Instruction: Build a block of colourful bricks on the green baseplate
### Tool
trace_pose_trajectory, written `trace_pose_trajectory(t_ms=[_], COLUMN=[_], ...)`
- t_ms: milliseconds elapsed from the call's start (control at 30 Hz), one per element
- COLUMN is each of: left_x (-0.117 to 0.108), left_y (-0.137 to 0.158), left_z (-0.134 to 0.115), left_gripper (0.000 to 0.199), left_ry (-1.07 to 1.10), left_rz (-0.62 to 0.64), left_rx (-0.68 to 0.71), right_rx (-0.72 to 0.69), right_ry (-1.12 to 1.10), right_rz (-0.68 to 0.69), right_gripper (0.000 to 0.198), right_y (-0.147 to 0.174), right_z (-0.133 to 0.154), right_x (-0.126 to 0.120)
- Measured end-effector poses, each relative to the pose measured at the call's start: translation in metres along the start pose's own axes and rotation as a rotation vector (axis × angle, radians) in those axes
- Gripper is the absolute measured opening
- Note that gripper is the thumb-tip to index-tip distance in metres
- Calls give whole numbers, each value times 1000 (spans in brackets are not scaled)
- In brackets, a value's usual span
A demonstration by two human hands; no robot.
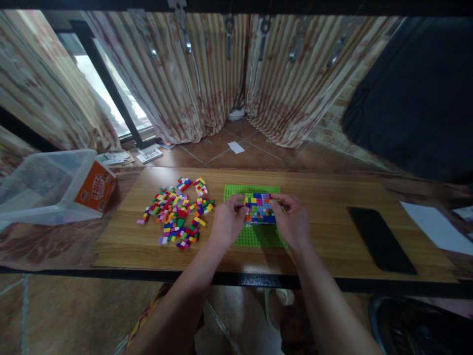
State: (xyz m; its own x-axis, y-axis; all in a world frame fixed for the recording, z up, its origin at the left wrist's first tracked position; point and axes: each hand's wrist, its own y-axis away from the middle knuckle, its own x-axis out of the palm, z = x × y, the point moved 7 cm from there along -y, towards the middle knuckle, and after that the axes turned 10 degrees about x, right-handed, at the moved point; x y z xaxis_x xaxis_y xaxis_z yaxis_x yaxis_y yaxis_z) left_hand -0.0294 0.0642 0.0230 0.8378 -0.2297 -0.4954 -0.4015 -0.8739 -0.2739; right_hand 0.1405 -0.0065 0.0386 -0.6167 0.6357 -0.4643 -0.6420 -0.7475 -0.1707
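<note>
The multicoloured brick block point(260, 209) is held between both hands, its left edge pinched by the curled thumb and fingers of the left hand point(226, 223), its right edge by those of the right hand point(294, 224). Both hands are only slightly opened, to the thickness of the block's edges. The block is held over the green baseplate point(254, 238); whether the two are touching cannot be told. The baseplate's far edge is set short of the table's point(325, 190) far edge, and the near black edge point(251, 279) is crossed by both forearms. On the left, a narrow strip of wood is left between the hand and the loose bricks point(182, 214). On the right, a wider stretch is left before the black slab point(380, 239), which is laid aslant near the front edge.
</note>
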Motion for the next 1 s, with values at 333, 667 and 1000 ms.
trace_pose_trajectory(t_ms=[333,667,1000], left_x=[13,13,14], left_y=[-4,-9,-6], left_z=[27,34,29], left_gripper=[20,18,11], left_ry=[366,351,480], left_rz=[-28,-82,-74], left_rx=[-226,-263,-257], right_rx=[10,42,30], right_ry=[52,110,102], right_rz=[27,33,43], right_gripper=[27,29,31], right_y=[1,4,4], right_z=[-3,-7,-11], right_x=[5,12,14])
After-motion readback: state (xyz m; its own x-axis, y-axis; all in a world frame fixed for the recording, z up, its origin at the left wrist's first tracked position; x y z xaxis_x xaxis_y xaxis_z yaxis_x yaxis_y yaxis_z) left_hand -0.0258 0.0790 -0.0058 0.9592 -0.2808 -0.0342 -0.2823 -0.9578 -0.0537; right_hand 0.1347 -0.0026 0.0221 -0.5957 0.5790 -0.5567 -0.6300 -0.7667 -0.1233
